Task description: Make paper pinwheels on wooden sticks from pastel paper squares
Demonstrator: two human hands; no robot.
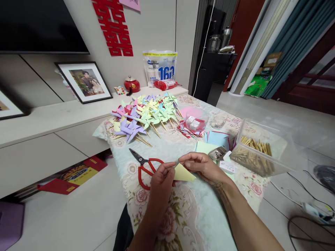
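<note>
A folded piece of pale yellow paper (pixel 184 173) is held between my two hands above the flowered tablecloth. My left hand (pixel 162 177) pinches its left edge, fingers closed. With fingertips together, my right hand (pixel 201 166) grips the paper near its upper corner; the exact pinch point is partly hidden. Red-handled scissors (pixel 142 164) lie beside my left hand, blades pointing away to the left. Beyond my hands is a pile of finished paper pinwheels (pixel 149 113) on sticks, in purple, green, yellow and pink.
A clear plastic box (pixel 251 153) of short golden sticks stands at the right. Near it are blue paper sheets (pixel 217 139), a metal object (pixel 217 152) and a small white box (pixel 227 166). Farther back lies a clear bag (pixel 195 123). A picture frame (pixel 85 82) stands on the cabinet.
</note>
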